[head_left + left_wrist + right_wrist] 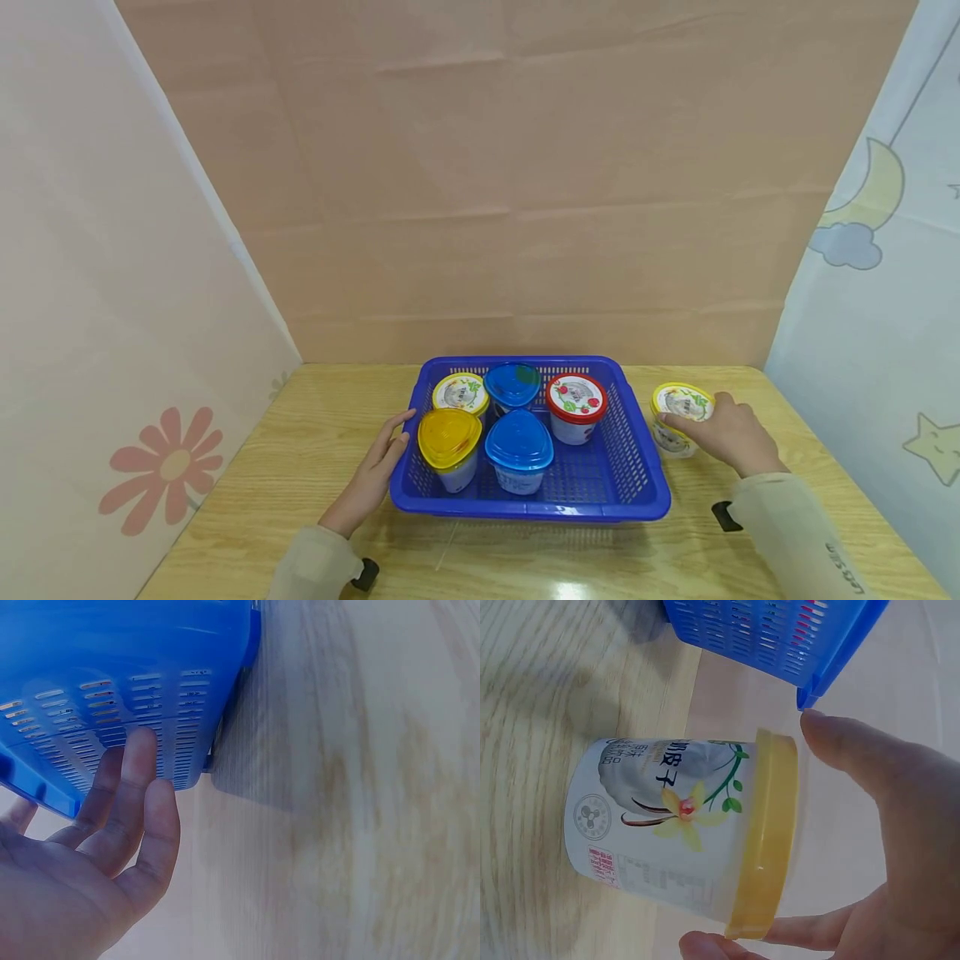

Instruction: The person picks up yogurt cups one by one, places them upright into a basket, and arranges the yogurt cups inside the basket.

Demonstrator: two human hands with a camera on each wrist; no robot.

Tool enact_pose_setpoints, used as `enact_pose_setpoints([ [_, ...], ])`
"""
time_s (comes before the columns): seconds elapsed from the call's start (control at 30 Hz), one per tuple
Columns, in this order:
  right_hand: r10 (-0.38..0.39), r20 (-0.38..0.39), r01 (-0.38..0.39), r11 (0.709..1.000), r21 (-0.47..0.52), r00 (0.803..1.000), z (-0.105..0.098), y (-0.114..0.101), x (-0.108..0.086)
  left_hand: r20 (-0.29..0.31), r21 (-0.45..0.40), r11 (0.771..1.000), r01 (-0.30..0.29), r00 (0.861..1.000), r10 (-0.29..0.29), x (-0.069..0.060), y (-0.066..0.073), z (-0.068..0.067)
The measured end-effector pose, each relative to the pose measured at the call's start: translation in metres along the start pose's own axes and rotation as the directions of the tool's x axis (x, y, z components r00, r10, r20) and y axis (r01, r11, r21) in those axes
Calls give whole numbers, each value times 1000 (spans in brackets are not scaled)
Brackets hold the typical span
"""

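My left hand (371, 479) is at the left side of a blue plastic basket (528, 510), its fingers loosely bent by the slotted wall (112, 712). Right of the basket, a white tub with a yellow lid (660, 825) stands upright on the table. My right hand (731, 437) spreads around this tub's lid; in the right wrist view the thumb is apart from the lid and fingertips are at its other side. Inside the basket are two blue-lidded tubs (519, 446), a red-lidded tub (576, 408) and two yellow-lidded tubs (450, 442).
The wooden table (315, 417) carries the basket and the lone tub. Behind it rises a brown paper-like backdrop (510, 208). Pale printed sheets (885, 333) hang at both sides. A thin pale strip (447, 546) shows at the basket's front.
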State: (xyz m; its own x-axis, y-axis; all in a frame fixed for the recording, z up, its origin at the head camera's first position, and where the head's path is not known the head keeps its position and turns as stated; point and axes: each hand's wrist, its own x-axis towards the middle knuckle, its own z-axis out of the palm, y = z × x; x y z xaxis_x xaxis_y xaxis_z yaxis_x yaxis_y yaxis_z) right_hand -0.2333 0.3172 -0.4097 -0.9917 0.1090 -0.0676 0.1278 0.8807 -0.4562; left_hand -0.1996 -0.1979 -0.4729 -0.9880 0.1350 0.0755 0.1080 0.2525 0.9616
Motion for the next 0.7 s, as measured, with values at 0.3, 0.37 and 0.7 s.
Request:
enact_pose_setpoints([
  [0.3,17,36,-18,1000,20,999,3,3,3,-4,6,1000,-7,1000,8,-1,1,1],
  [0.37,19,33,-20,1000,16,999,4,5,5,-5,5,1000,-9,1000,9,-1,1,1],
  [0.7,53,75,-57,997,55,996,7,4,7,6,13,1000,-24,1000,24,-1,1,0],
])
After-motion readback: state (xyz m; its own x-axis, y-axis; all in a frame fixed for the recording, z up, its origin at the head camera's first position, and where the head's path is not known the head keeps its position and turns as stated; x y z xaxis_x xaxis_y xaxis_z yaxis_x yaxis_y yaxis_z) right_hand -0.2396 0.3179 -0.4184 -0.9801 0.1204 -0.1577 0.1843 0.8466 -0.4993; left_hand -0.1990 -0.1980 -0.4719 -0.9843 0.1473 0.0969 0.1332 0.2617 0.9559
